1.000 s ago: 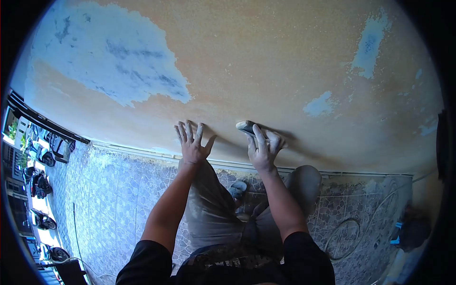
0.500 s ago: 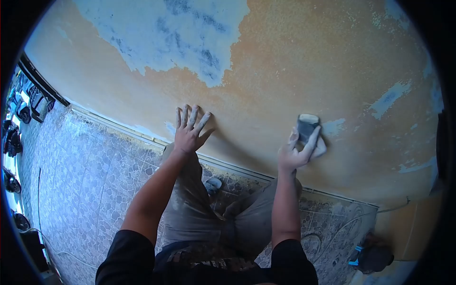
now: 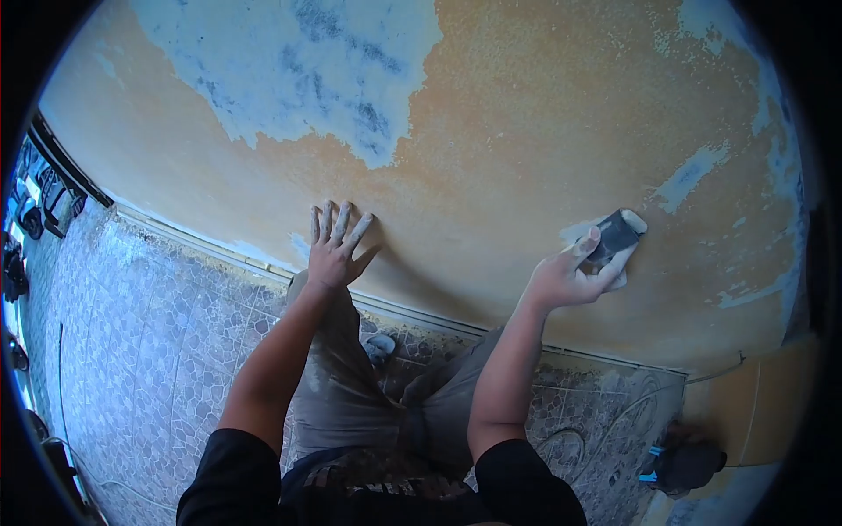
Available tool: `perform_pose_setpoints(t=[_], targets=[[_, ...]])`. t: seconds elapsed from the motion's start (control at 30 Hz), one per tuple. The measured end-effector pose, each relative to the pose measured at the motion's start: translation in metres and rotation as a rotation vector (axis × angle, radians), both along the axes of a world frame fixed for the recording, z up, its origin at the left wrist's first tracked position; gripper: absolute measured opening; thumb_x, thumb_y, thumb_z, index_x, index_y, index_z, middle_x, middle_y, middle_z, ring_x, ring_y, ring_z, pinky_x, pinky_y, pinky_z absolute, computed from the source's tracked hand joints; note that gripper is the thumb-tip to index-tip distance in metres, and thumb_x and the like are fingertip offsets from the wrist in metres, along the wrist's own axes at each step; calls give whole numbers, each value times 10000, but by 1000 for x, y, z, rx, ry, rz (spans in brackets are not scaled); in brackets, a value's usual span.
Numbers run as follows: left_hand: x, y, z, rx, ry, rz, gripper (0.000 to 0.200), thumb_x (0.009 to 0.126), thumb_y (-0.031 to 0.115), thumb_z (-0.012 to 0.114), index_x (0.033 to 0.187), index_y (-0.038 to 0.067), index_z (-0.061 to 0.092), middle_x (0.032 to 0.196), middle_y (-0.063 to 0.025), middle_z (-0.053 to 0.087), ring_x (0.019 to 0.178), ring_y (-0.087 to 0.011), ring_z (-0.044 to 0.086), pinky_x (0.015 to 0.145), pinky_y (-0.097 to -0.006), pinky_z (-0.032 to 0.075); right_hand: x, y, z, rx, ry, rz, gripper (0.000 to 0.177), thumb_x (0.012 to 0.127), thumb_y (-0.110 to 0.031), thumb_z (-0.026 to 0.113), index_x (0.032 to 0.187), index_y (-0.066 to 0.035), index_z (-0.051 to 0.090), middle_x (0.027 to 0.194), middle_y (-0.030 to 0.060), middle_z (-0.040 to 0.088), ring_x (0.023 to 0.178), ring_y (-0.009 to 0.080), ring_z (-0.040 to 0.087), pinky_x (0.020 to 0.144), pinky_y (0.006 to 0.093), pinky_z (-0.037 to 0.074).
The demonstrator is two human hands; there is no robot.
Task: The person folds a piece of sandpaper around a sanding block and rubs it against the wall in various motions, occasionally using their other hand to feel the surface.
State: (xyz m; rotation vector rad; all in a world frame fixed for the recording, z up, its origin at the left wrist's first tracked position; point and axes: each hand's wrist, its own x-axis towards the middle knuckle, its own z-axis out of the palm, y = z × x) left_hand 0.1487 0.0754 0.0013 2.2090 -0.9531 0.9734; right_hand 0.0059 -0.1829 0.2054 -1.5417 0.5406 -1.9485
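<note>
My left hand lies flat on the orange, patchy wall, fingers spread and their tips coated in pale dust. In my right hand is a sanding block, a pale core wrapped in a dark sheet. Thumb and fingers grip it from both sides, and it sits against the wall beside a small whitish patch. Higher up, a large white and blue-grey patch shows where the orange coat is gone. The face of the block towards the wall is hidden.
Patterned floor tiles meet the wall along a pale ledge. A hose or cable loops over the floor at right, near a dark rounded object with blue parts. Parked motorbikes stand at far left.
My right hand has moved the sanding block to the right along the wall and tilted it clockwise. My left hand stays on the wall; the whole view has shifted slightly.
</note>
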Motion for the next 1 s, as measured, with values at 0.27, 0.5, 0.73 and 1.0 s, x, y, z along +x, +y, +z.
perform_pose_setpoints(t=[0.27, 0.5, 0.73, 1.0], targets=[[-6, 2, 9, 10, -7, -7, 781, 847, 428, 791, 1536, 243, 475, 1654, -174, 301, 1537, -459, 208, 1234, -635, 181, -28, 30, -85, -367, 582, 320, 530, 960, -176, 741, 1408, 41, 557, 1117, 120, 591, 982, 218, 562, 819, 351, 484], [-107, -23, 81, -447, 784, -423, 499, 922, 283, 741, 1354, 59, 627, 1372, -206, 618, 1319, -364, 555, 1137, -461, 385, -74, 72, -88, 831, 258, 1514, 505, 984, -322, 711, 1345, -29, 512, 1093, 36, 641, 953, 122, 622, 858, 291, 513], [-145, -45, 111, -956, 1289, -952, 299, 1058, 151, 598, 1325, 18, 626, 1141, -48, 684, 974, -100, 633, 826, -279, 538, -88, 66, -78, 978, 234, 1730, 493, 1065, -443, 517, 1345, -39, 548, 1163, 118, 669, 904, 245, 702, 832, 392, 578], [-146, -41, 133, -1011, 1317, -1115, 182, 988, 109, 704, 1124, 53, 597, 1012, -61, 691, 861, -110, 634, 667, -280, 528, -97, 64, -62, 1050, 308, 1776, 505, 1102, -448, 415, 1287, -14, 594, 1088, 136, 698, 870, 234, 698, 777, 362, 561]])
